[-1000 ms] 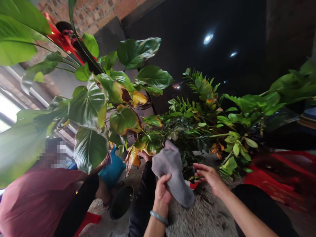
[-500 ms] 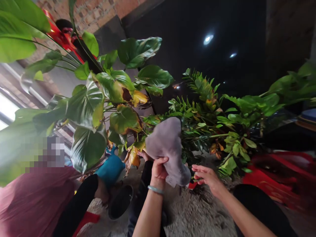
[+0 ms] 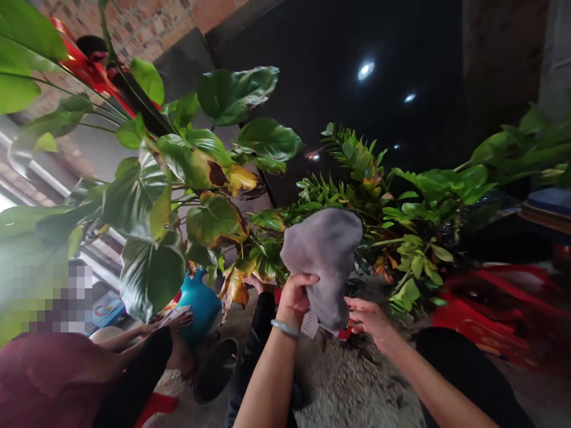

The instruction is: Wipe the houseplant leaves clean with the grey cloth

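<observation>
Holding a grey cloth [image 3: 325, 261] up in front of the foliage, the person's left hand [image 3: 295, 296] is pinching the cloth's lower left edge, fingers [image 3: 307, 279] curled closed over the fabric so that the rest is spreading upward like a raised pad. A small white tag [image 3: 309, 324] is hanging from the cloth's bottom edge, just beside the wrist with its pale green bangle [image 3: 285, 328]. The right hand [image 3: 368, 316] is lying just beside the cloth's lower right corner, fingers loosely extended; whether they are touching the fabric cannot be told. The cloth is sitting directly before the narrow-leaved plant [image 3: 357, 196], level with its fronds, which is putting its flat face toward the leaves. To the left, a broad-leaved plant [image 3: 187, 178] is carrying several yellowed, brown-edged leaves [image 3: 232, 288] near the cloth. Below the hands, rough concrete floor [image 3: 352, 392] is showing. Another person in a dark red top [image 3: 49, 380] is crouching at far left, near a teal watering can [image 3: 203, 303].
</observation>
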{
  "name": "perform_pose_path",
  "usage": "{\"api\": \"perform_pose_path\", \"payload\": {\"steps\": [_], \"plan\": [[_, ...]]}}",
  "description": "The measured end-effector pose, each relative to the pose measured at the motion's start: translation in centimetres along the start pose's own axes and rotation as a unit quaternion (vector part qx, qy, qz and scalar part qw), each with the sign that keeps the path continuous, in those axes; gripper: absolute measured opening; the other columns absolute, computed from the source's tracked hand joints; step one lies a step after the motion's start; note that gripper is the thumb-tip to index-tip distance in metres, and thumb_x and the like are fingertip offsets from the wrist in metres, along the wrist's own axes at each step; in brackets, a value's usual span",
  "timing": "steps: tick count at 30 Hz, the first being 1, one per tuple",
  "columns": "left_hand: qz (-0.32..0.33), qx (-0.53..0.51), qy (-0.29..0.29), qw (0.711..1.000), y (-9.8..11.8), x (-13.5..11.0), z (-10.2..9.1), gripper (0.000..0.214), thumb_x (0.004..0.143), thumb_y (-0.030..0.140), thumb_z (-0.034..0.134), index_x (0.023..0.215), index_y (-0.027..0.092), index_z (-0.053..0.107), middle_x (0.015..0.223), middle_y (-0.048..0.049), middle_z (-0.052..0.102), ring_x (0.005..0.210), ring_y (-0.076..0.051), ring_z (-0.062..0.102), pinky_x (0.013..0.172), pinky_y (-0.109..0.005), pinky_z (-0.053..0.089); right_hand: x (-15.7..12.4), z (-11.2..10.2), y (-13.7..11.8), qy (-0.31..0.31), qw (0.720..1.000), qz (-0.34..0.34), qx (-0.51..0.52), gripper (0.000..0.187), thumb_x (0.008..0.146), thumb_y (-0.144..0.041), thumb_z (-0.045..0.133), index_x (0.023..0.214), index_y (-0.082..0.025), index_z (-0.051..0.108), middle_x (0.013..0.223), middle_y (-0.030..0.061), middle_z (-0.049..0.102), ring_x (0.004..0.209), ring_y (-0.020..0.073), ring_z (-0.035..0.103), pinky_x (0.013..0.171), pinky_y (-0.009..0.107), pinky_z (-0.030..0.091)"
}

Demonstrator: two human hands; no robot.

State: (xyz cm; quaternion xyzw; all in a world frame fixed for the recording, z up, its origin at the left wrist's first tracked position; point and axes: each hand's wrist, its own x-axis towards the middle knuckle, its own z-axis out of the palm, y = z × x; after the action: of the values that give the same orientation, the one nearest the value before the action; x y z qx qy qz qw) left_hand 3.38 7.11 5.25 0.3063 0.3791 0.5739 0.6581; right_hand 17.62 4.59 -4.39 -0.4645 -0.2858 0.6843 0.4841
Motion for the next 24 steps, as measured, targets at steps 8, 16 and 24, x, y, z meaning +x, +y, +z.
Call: {"api": "perform_pose_path", "payload": {"steps": [8, 16, 24], "plan": [[-0.142, 0.16, 0.0, 0.977, -3.9, -0.4, -2.3, 0.037, 0.038, 0.009, 0.068, 0.075, 0.011, 0.07, 0.061, -0.0045, 0.07, 0.055, -0.021, 0.062, 0.06, -0.034, 0.048, -0.1, -0.2, 0.9, -0.004, 1.0, -0.001, -0.019, 0.012, 0.05, -0.029, 0.063, 0.052, -0.023, 0.053, 0.046, -0.0012, 0.056, 0.05, 0.0165, 0.053, 0.048, 0.028, 0.042], [-0.124, 0.055, 0.079, 0.988, -3.9, -5.8, -7.4, 0.04, 0.035, 0.008, 0.072, 0.075, 0.013, 0.07, 0.063, -0.0059, 0.072, 0.067, -0.028, 0.069, 0.074, -0.04, 0.053, -0.4, -0.8, 0.5, -0.017, 0.999, 0.04, -0.012, 0.012, 0.052, -0.026, 0.073, 0.06, -0.021, 0.064, 0.057, 0.0026, 0.068, 0.052, 0.0184, 0.06, 0.046, 0.027, 0.042], [-0.056, -0.11, 0.203, 0.971, -10.3, -8.7, -4.2, 0.053, 0.033, 0.016, 0.082, 0.086, 0.017, 0.073, 0.071, -0.0049, 0.074, 0.088, -0.033, 0.069, 0.09, -0.043, 0.049, -6.4, 1.2, 3.1, -0.103, 0.993, -0.032, -0.042, 0.05, 0.06, -0.058, 0.075, 0.09, -0.018, 0.073, 0.089, 0.0104, 0.077, 0.091, 0.0316, 0.069, 0.081, 0.04, 0.052]]}}
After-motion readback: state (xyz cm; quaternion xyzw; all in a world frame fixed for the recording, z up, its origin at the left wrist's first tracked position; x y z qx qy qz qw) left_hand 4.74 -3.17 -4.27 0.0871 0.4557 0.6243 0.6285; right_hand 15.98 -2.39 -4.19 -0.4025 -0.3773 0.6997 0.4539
